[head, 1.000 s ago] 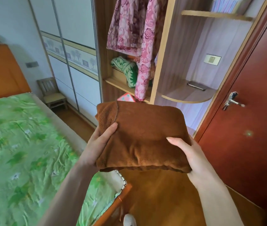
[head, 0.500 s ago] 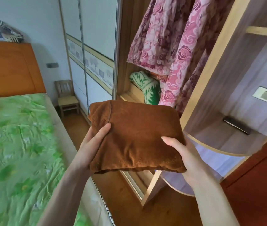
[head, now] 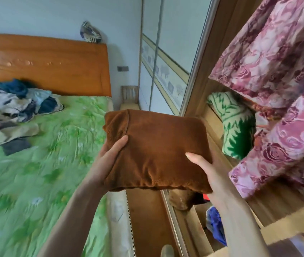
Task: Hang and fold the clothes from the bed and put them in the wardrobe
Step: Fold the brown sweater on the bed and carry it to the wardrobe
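Placement of a folded garment, seen from the head camera. The folded brown garment [head: 156, 151], a thick plush bundle, is carried in the air between the bed [head: 36, 164] and the open wardrobe [head: 199, 101], level with the shelf that bears a green-and-white patterned bundle [head: 234, 127]. The left hand [head: 110, 154] grips the bundle's left edge, thumb laid over the top face and fingers out of sight beneath; the right hand [head: 205, 169] grips the near right corner in the same way, thumb on top, fingers hidden below. Both holds are therefore closed on the cloth, though how far the hidden fingers curl cannot be told. A pink floral garment [head: 277, 89] hangs in the opening and droops beside the shelf, just right of the bundle. The step in hand appears to be setting the bundle into the wardrobe. To do it well, the bundle is best kept flat and supported from below so the folds do not slip, led in far edge first, and passed under or beside the hanging cloth without dragging it. The thumbs should lift only once the shelf bears the weight. A heap of unsorted clothes [head: 14, 106] lies near the headboard [head: 45, 64], so much of the task seems undone.
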The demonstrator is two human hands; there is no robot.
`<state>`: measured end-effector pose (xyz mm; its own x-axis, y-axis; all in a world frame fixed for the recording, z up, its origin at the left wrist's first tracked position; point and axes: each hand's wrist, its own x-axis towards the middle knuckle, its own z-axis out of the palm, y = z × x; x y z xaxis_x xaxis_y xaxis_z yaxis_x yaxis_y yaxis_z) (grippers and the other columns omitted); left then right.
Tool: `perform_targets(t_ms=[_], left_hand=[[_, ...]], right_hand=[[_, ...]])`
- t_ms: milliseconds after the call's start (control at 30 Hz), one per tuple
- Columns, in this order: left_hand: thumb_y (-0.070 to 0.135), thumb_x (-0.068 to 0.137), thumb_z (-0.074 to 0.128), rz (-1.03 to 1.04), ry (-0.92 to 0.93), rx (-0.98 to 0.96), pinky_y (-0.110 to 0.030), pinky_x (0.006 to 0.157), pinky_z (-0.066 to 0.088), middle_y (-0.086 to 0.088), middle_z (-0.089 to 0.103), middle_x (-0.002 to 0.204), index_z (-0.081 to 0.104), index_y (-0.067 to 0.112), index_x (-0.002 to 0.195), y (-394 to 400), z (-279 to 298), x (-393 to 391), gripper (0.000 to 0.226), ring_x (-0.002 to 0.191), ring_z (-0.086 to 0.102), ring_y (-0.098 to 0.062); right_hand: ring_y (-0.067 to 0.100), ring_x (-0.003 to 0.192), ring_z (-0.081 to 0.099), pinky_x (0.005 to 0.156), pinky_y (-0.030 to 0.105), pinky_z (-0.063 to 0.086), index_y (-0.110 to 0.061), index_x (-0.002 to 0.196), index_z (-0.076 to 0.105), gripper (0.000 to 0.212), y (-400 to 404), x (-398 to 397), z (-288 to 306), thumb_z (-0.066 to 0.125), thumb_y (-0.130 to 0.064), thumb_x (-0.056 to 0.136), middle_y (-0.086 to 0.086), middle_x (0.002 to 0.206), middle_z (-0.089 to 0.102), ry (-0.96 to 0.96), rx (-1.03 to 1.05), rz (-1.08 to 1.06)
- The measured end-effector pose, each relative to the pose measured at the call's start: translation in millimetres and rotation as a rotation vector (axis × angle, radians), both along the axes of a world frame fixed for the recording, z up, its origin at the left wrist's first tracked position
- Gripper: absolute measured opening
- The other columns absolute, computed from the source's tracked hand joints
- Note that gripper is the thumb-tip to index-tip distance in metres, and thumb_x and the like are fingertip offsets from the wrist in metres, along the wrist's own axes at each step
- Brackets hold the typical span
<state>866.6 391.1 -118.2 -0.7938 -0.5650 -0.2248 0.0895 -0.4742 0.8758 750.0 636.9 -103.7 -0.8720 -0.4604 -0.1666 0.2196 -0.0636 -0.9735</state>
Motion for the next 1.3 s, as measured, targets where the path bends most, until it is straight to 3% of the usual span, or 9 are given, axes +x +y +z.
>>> perform_targets(t_ms=[133,233,400,667,800,900,1033,1300], left_hand=[[0.043,0.085,0.081,0.107,0.027,0.014,-0.032,0.078,0.065,0.001,0.079,0.12,0.065,0.029,0.134,-30,-5,-43,0.053,0.109,0.077,-0.022],[0.044,0.083,0.08,0.191,0.02,-0.01,-0.031,0.081,0.064,0.002,0.078,0.122,0.066,0.03,0.132,-48,-6,-81,0.053,0.11,0.076,-0.02],[0.044,0.088,0.081,0.244,-0.018,-0.045,-0.042,0.103,0.056,0.002,0.075,0.131,0.064,0.032,0.14,-77,-11,-142,0.056,0.12,0.072,-0.023],[0.049,0.073,0.091,0.367,-0.076,-0.013,-0.036,0.088,0.064,0.0,0.077,0.125,0.072,0.032,0.127,-121,-13,-220,0.059,0.113,0.075,-0.023],[0.039,0.075,0.094,0.391,-0.066,-0.047,-0.033,0.08,0.064,-0.005,0.078,0.122,0.071,0.026,0.128,-134,-9,-245,0.059,0.109,0.077,-0.026],[0.035,0.08,0.088,0.382,-0.048,-0.071,-0.035,0.082,0.065,-0.003,0.078,0.122,0.067,0.024,0.133,-144,-4,-262,0.058,0.11,0.077,-0.027],[0.037,0.08,0.083,0.384,-0.051,-0.096,-0.034,0.078,0.065,0.003,0.08,0.115,0.069,0.03,0.126,-166,-1,-288,0.048,0.106,0.078,-0.024],[0.049,0.071,0.095,0.359,-0.017,-0.081,-0.033,0.075,0.065,0.003,0.079,0.12,0.074,0.036,0.123,-260,-8,-355,0.058,0.106,0.078,-0.024]], right_hand=[[0.029,0.106,0.076,0.077,0.04,0.063,-0.036,0.126,0.072,0.077,-47,-70,-22,0.095,-0.052,0.055,0.003,0.12,0.077,-0.072,0.029,0.108],[0.027,0.107,0.076,0.079,0.041,0.063,-0.039,0.124,0.073,0.079,-78,-122,-32,0.095,-0.06,0.051,0.0,0.119,0.078,-0.097,0.058,0.167],[0.028,0.111,0.075,0.085,0.046,0.062,-0.034,0.126,0.072,0.079,-118,-203,-39,0.094,-0.06,0.055,0.001,0.121,0.077,-0.106,0.079,0.242],[0.027,0.104,0.077,0.075,0.041,0.064,-0.03,0.128,0.071,0.073,-178,-291,-41,0.093,-0.047,0.061,0.003,0.119,0.077,-0.108,0.008,0.304],[0.021,0.096,0.078,0.069,0.039,0.065,-0.036,0.121,0.074,0.062,-196,-325,-34,0.092,-0.046,0.062,-0.003,0.112,0.079,-0.098,-0.01,0.354],[0.019,0.096,0.078,0.071,0.038,0.065,-0.039,0.116,0.075,0.052,-208,-346,-28,0.09,-0.044,0.067,-0.005,0.11,0.079,-0.084,-0.025,0.385],[0.02,0.096,0.078,0.072,0.039,0.065,-0.03,0.122,0.073,0.058,-230,-371,-22,0.088,-0.042,0.068,-0.003,0.11,0.079,-0.06,-0.018,0.375],[0.024,0.102,0.077,0.076,0.041,0.065,-0.028,0.126,0.071,0.059,-316,-440,-11,0.088,-0.04,0.071,0.0,0.114,0.079,-0.032,-0.024,0.4]])
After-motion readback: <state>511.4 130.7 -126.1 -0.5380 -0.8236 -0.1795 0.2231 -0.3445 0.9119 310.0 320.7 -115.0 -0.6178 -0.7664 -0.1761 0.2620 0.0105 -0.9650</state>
